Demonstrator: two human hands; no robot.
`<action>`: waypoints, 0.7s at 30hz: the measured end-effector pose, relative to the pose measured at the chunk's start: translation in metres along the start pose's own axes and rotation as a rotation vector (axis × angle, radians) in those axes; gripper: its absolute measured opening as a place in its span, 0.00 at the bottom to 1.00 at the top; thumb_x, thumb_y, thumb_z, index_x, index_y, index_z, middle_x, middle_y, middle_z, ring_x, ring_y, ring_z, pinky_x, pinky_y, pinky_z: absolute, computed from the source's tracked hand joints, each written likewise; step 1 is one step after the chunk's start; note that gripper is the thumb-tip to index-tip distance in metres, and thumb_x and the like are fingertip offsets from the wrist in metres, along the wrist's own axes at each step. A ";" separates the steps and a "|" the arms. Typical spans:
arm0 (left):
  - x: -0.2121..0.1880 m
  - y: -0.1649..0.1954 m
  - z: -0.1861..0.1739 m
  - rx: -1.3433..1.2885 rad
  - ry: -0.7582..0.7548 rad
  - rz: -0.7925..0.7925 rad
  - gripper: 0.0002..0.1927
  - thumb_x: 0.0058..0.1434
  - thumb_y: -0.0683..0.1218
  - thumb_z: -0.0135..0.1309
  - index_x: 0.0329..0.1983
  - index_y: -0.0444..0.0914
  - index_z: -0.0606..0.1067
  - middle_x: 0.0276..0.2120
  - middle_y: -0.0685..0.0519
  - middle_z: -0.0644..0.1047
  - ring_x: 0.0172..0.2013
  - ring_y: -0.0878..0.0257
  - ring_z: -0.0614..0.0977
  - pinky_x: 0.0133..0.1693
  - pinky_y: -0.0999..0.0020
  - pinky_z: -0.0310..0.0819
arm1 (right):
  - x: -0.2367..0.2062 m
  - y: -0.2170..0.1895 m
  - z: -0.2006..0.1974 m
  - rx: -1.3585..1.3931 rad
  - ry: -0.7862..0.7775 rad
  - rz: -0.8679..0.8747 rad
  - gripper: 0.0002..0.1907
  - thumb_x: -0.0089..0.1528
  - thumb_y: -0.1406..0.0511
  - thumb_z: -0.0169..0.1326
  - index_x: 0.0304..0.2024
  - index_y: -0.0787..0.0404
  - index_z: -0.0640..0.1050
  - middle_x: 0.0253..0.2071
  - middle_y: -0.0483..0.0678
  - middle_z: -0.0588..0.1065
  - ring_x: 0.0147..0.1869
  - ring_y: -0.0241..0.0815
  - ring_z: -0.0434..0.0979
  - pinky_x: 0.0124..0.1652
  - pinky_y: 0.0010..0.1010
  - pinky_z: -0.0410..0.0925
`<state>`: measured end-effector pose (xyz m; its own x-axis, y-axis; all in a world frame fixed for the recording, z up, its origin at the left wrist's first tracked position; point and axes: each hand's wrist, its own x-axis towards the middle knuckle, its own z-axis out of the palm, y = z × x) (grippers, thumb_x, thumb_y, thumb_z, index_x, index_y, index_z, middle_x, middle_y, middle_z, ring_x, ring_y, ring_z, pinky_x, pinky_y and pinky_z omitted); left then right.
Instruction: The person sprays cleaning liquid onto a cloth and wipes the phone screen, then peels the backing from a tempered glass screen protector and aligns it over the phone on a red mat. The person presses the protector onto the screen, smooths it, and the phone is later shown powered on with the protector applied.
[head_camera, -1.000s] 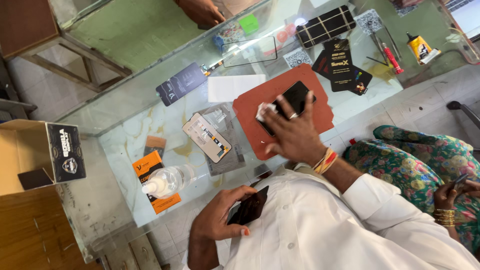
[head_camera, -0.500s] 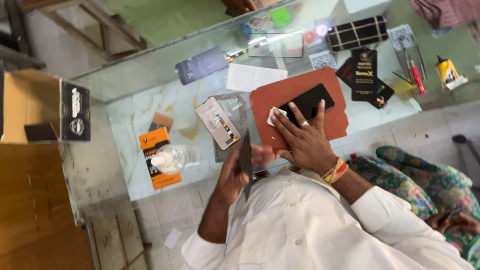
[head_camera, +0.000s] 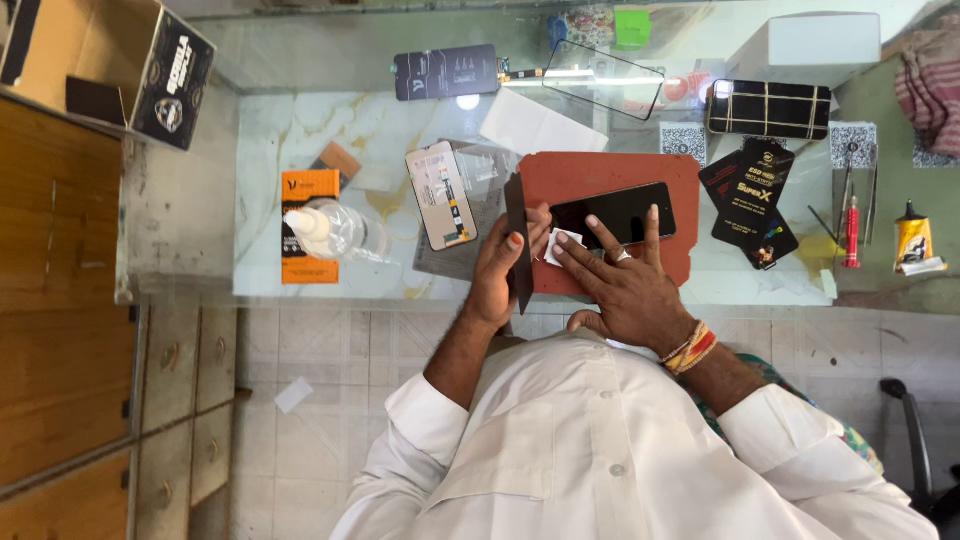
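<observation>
A black phone (head_camera: 630, 210) lies on a red-brown mat (head_camera: 600, 170) on the glass counter (head_camera: 300, 130). My right hand (head_camera: 625, 285), with a ring and thread bracelets, lies flat over the phone's near end, fingers spread. Its fingers touch a small white wipe (head_camera: 560, 246) at the phone's left corner. My left hand (head_camera: 497, 265) grips a thin dark flat panel (head_camera: 518, 245), held on edge at the mat's left side, next to the wipe.
Left of the mat are a phone display part (head_camera: 440, 195) and a clear bottle (head_camera: 335, 230) on an orange packet. Behind are a glass protector (head_camera: 603, 80), a banded black bundle (head_camera: 768, 108) and a white box (head_camera: 812, 40). Black packets (head_camera: 745, 195), a red screwdriver (head_camera: 851, 230) and a glue bottle (head_camera: 912, 240) lie right.
My left hand has lifted the dark panel from my lap up to the mat's left edge. My right hand has stayed on the phone. The view has shifted.
</observation>
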<state>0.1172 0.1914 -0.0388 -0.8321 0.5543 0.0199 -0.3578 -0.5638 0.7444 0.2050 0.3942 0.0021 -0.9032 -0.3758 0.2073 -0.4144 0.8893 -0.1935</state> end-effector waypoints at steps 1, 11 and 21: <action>0.000 -0.004 0.000 0.013 0.014 0.003 0.30 0.73 0.60 0.52 0.67 0.35 0.66 0.72 0.33 0.62 0.75 0.41 0.60 0.74 0.48 0.51 | -0.001 0.005 -0.001 0.003 0.003 -0.035 0.47 0.63 0.32 0.33 0.72 0.52 0.67 0.73 0.41 0.65 0.82 0.50 0.50 0.67 0.82 0.28; -0.020 -0.032 0.013 0.107 0.128 0.104 0.31 0.72 0.61 0.52 0.67 0.34 0.65 0.72 0.32 0.62 0.75 0.42 0.61 0.76 0.47 0.48 | -0.011 0.046 -0.012 0.037 -0.042 -0.201 0.48 0.62 0.32 0.34 0.72 0.52 0.67 0.74 0.40 0.65 0.84 0.50 0.47 0.67 0.82 0.27; -0.037 -0.044 0.042 0.363 0.139 0.166 0.34 0.71 0.59 0.56 0.69 0.33 0.62 0.74 0.38 0.58 0.77 0.53 0.54 0.77 0.53 0.40 | -0.036 0.082 -0.026 0.041 -0.054 -0.170 0.49 0.63 0.31 0.31 0.73 0.54 0.69 0.72 0.42 0.68 0.84 0.50 0.48 0.68 0.82 0.27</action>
<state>0.1813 0.2211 -0.0442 -0.9240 0.3721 0.0874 -0.0625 -0.3728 0.9258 0.2066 0.4872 0.0033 -0.8242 -0.5338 0.1891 -0.5645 0.8010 -0.1993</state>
